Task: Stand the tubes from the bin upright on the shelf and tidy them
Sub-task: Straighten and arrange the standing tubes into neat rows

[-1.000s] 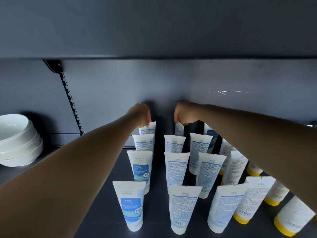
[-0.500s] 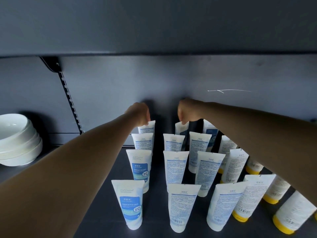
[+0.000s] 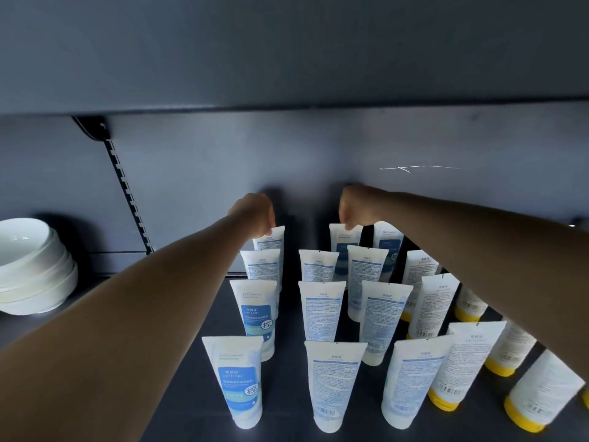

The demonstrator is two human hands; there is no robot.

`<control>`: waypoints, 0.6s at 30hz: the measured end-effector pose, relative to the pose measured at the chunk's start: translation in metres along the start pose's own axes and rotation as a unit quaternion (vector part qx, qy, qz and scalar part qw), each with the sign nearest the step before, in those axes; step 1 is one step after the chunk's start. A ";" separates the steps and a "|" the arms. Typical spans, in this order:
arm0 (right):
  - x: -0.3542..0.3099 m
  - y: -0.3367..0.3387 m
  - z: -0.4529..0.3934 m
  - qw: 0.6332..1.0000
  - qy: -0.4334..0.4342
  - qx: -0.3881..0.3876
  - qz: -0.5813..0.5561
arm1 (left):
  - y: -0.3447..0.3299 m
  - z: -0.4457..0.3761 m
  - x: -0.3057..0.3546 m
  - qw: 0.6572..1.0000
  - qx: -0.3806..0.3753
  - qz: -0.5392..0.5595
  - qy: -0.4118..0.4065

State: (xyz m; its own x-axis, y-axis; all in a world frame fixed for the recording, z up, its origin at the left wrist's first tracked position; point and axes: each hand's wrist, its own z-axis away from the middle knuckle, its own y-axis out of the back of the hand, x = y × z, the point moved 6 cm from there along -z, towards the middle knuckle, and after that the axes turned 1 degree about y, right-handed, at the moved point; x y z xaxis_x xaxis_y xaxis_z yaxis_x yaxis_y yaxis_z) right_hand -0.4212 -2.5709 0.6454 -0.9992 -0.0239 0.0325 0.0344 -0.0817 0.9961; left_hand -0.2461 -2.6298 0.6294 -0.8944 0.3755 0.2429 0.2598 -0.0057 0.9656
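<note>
Hands: left (image 3: 255, 215) pinches rear tube (image 3: 271, 239) | right (image 3: 353, 207) pinches another tube (image 3: 344, 237)

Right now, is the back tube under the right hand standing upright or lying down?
Upright. The back tube stands with its crimped end up, and the right hand pinches that top edge.

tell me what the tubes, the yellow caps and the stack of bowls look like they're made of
Tubes: likely soft plastic, satin white, with flat crimped top ends and printed labels.
Yellow caps: probably hard plastic, smooth and opaque.
Stack of bowls: glossy white, ceramic or melamine; the look leaves it open.
</note>
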 end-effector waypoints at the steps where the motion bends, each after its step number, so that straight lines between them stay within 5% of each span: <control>1: -0.001 -0.001 -0.001 1.000 0.001 -0.001 -0.003 | 0.000 0.000 0.000 1.000 0.001 0.000 0.001; 18: -0.002 -0.002 -0.004 1.000 0.011 0.005 0.021 | 0.001 -0.005 0.014 0.999 -0.004 -0.040 0.008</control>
State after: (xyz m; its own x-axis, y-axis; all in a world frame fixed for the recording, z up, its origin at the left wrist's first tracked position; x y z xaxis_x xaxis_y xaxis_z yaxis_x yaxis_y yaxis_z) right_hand -0.4195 -2.5744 0.6432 -0.9961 -0.0494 0.0725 0.0759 -0.0702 0.9946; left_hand -0.2599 -2.6294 0.6339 -0.9181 0.3602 0.1653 0.1835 0.0167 0.9829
